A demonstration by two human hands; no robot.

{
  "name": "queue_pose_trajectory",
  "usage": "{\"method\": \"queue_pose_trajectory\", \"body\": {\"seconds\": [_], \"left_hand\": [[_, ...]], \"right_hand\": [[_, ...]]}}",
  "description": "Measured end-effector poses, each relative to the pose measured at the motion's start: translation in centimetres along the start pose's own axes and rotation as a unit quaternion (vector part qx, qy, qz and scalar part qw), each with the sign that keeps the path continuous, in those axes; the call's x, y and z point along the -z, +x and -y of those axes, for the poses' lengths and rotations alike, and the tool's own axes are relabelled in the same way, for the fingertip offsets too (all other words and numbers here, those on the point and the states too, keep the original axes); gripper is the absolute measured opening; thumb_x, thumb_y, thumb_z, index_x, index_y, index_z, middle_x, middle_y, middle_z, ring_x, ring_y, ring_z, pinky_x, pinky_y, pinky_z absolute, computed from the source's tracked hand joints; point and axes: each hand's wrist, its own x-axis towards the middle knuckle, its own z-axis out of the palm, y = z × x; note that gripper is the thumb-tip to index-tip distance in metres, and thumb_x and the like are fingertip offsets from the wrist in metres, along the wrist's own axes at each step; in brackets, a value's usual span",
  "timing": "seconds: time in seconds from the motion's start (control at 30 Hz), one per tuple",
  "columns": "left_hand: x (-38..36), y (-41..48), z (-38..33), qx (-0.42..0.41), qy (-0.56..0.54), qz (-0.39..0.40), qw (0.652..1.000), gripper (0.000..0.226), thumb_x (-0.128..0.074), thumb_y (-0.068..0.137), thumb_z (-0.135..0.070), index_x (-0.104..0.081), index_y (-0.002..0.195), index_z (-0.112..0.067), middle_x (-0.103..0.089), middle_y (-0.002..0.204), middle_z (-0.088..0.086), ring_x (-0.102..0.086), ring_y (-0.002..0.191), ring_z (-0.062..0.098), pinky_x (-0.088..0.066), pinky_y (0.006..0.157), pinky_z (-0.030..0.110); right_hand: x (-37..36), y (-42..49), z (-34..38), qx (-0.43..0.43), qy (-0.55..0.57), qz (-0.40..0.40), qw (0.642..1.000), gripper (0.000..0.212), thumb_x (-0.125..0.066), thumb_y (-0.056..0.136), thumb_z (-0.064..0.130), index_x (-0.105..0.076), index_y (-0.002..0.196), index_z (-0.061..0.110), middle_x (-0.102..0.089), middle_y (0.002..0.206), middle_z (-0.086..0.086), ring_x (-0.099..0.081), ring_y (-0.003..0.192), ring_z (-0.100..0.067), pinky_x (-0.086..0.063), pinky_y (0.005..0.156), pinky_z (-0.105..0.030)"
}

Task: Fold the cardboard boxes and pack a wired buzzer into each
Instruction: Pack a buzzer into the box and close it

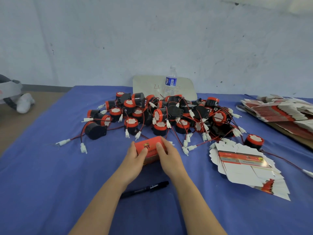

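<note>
A small red folded cardboard box [151, 146] sits on the blue cloth in front of me. My left hand [135, 158] grips its left side, thumb on top. My right hand [167, 154] grips its right side, fingers curled over the far edge. Behind the box lies a heap of several black-and-red wired buzzers [162, 114] with red-black leads and white plugs. One single buzzer [254, 141] stands apart at the right. A fan of flat unfolded boxes [245, 168] lies to the right of my hands. I cannot see inside the held box.
A black marker pen [145, 189] lies under my forearms. A water bottle [171, 81] stands at the back by a white board [145, 85]. A larger stack of flat boxes [277, 109] rests at the far right. The table's left edge drops to the floor.
</note>
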Motion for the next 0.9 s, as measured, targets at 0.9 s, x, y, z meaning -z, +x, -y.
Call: {"method": "queue_pose_trajectory", "body": {"seconds": [0.9], "left_hand": [[-40.5, -17.7, -21.5, -0.363, 0.087, 0.312, 0.874, 0.031, -0.049, 0.097, -0.027, -0.057, 0.125, -0.017, -0.06, 0.127, 0.002, -0.052, 0.119, 0.019, -0.037, 0.105, 0.036]], "right_hand": [[36.5, -28.3, 7.1, -0.035, -0.278, -0.655, 0.702, 0.035, -0.045, 0.098, 0.015, -0.051, 0.133, 0.016, -0.05, 0.137, -0.002, -0.03, 0.139, -0.019, -0.023, 0.113, -0.03]]}}
